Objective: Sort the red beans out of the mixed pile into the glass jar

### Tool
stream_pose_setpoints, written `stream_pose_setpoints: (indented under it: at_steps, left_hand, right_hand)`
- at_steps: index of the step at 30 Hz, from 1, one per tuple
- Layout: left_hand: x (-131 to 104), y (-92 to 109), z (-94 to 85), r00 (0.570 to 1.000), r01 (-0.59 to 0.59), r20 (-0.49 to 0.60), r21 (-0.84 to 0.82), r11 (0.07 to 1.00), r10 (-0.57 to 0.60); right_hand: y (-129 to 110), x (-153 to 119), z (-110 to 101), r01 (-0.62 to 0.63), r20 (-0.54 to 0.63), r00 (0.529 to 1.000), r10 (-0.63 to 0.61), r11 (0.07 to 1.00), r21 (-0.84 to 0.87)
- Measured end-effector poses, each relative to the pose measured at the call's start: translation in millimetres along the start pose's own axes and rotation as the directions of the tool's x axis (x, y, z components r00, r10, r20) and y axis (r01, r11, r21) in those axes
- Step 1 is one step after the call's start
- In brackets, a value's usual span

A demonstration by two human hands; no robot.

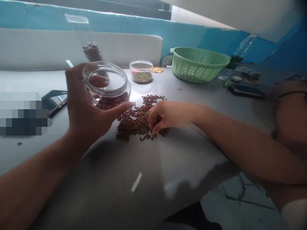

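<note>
My left hand (83, 105) is wrapped around a clear, lidless glass jar (105, 91), held slightly tilted above the table. Dark red beans (111, 101) lie in the bottom of the jar. To its right, a loose pile of small mixed red and green beans (135, 119) is spread on the grey table. My right hand (160, 117) reaches in from the right, thumb and fingertips pinched together at the pile's right edge. Whatever is between those fingertips is too small to make out.
Behind the pile stands a clear tub (141, 72) of small green beans, beside yellow kernels (158, 70). A tall clear container (92, 51) holds dark beans. Farther right are a green basket (200, 65), a plastic bottle (236, 57), a phone (247, 91) and another person's arm (291, 111).
</note>
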State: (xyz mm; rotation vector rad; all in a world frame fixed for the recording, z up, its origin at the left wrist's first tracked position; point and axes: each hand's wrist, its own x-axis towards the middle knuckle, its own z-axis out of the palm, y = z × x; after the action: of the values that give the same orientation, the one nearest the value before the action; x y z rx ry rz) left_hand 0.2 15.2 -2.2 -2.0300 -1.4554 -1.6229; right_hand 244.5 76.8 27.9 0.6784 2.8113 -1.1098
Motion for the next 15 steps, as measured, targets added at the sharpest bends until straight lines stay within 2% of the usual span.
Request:
stream_pose_setpoints:
  at_steps: [5, 10, 12, 15]
  left_hand:
    - [3.2, -1.5, -2.4, 0.998, -0.064, 0.001, 0.023, 0.998, 0.064]
    - [3.5, -6.3, -2.8, 0.996, -0.082, -0.015, 0.036, 0.996, 0.083]
    - [3.2, -7.0, -2.3, 0.997, -0.079, -0.017, 0.035, 0.996, 0.08]
    - [2.9, -5.1, -2.1, 0.997, -0.074, -0.004, 0.028, 0.997, 0.074]
  right_hand:
    - [1.3, -2.5, 1.7, 0.025, -0.029, 0.999, -0.026, 0.999, -0.042]
    - [-7.4, -12.8, 2.6, 0.14, -0.212, 0.967, -0.143, 0.99, -0.029]
    - [-10.4, -14.6, 4.3, 0.197, -0.192, 0.962, -0.195, 0.98, -0.01]
    - [-10.9, -13.0, 6.1, 0.222, -0.102, 0.969, -0.226, 0.974, -0.049]
